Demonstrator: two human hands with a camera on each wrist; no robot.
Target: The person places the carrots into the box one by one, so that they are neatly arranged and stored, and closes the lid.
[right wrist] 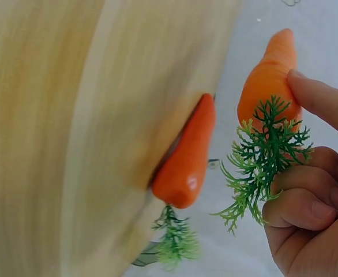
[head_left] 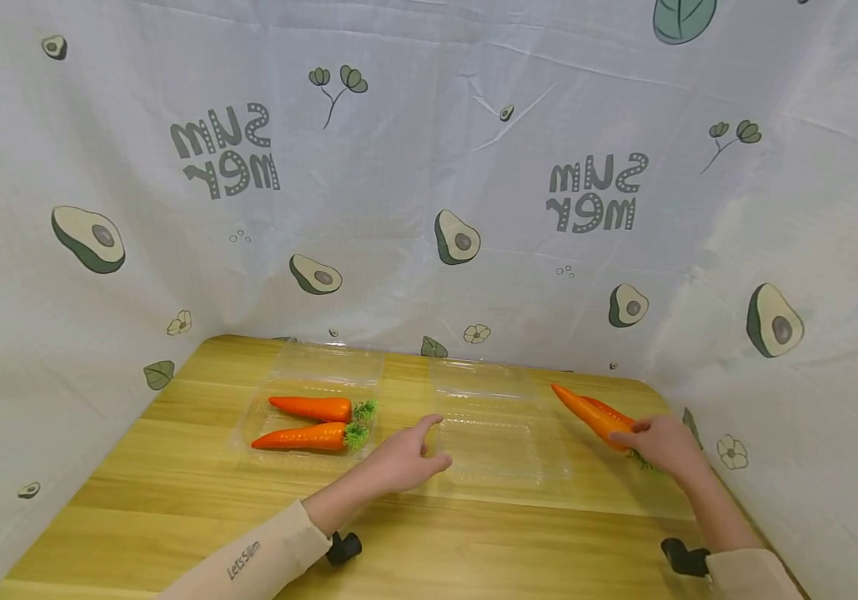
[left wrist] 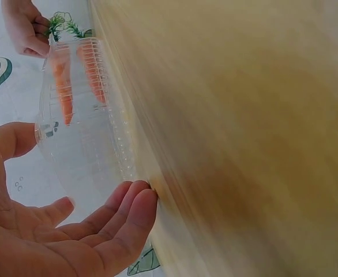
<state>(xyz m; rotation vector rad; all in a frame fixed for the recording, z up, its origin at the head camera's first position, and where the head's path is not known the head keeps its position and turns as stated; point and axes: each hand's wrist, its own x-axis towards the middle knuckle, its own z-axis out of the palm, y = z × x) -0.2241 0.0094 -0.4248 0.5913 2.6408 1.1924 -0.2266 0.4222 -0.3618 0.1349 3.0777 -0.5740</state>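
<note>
My right hand [head_left: 661, 442] pinches an orange carrot [right wrist: 268, 86] near its leafy green end, thumb on one side and fingers on the other. Its tip points up and to the left in the head view. A second carrot [right wrist: 186, 156] lies on the table just behind and below it. My left hand [head_left: 406, 460] is beside the left edge of a clear plastic box [head_left: 492, 446] with its lid folded back. In the left wrist view its fingertips [left wrist: 141, 199] are right at the box's edge, thumb and fingers spread apart.
Left of my left hand, another clear open box [head_left: 244, 429] holds two carrots [head_left: 312, 408] side by side, leafy ends to the right. Patterned white cloth [head_left: 383, 183] walls the wooden table [head_left: 413, 542] at the back and both sides.
</note>
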